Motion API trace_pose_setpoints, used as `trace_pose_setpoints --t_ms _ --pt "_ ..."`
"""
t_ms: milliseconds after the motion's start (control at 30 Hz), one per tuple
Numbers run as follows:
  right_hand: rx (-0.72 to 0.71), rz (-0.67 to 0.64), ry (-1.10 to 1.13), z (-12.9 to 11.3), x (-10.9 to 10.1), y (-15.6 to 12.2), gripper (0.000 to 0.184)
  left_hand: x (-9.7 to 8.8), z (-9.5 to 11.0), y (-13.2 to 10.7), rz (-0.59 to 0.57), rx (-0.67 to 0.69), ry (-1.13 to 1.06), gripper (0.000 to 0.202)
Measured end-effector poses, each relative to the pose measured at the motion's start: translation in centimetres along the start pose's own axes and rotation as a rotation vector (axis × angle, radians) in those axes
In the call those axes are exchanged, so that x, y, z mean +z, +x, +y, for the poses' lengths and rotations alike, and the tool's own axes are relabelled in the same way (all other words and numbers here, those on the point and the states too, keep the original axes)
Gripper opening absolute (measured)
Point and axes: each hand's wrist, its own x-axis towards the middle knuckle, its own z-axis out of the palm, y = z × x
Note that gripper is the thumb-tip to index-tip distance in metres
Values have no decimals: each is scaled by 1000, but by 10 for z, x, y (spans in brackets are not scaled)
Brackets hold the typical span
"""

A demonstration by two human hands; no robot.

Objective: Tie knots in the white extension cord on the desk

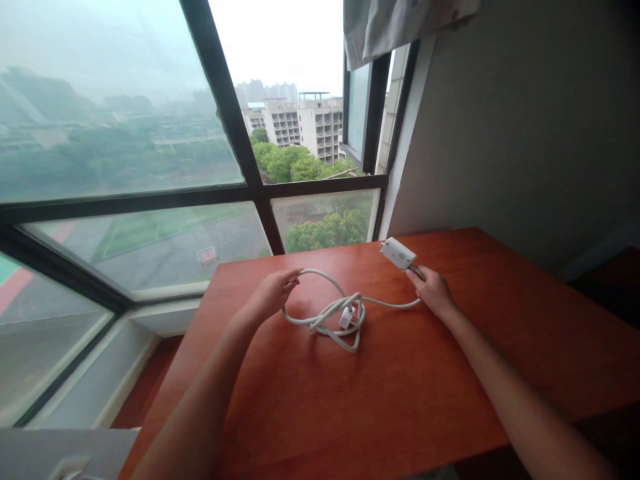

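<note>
A white power strip with a long white cable lies on a reddish-brown wooden table. My right hand is closed around the cable just behind the strip, lifting that end off the table. My left hand pinches a loop of the same cable further along. Between my hands the cable lies in a loose tangle on the tabletop, with a white plug in the middle of it.
A large window with dark frames runs along the table's far and left sides. A grey wall stands to the right, with a pale cloth hanging above. A white object sits at the lower left corner.
</note>
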Motion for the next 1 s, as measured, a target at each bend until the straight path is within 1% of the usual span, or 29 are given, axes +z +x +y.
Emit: trace_pose_setpoints --t_ms 67,133,233,333,500,600,667,733,833,900,933,1000 --pt "-26 -16 -4 -3 1 -1 39 8 1 1 -1 -12 183 36" --pt "-46 -33 -3 -6 3 -2 39 15 4 0 -39 -40 325 37" --pt "-67 -33 -15 -12 8 -4 37 27 8 -1 -123 -59 435 29" --pt "-84 -51 -30 -19 12 -7 34 37 8 -3 -157 -46 428 23" --pt "-99 -92 -15 -31 14 -9 32 45 2 -7 -111 -17 338 26" --pt "-114 -160 83 -41 11 -11 37 48 -2 -10 -77 -3 284 25" --pt "-138 -204 182 -51 9 -12 40 51 -3 -10 -39 -1 263 25" --pt "-174 -222 264 -65 7 -13 37 54 -4 -11 2 0 263 27" --pt "-246 -244 286 -91 6 -11 30 58 -6 -10 30 -8 283 28" --pt "-324 -306 207 -111 8 -8 27 61 -6 -9 40 -33 282 30" --pt "-368 -343 132 -121 9 -6 25 61 -7 -9 48 -43 272 31" --pt "-418 -397 -93 -140 14 -3 22 62 -7 -9 72 -34 229 32"
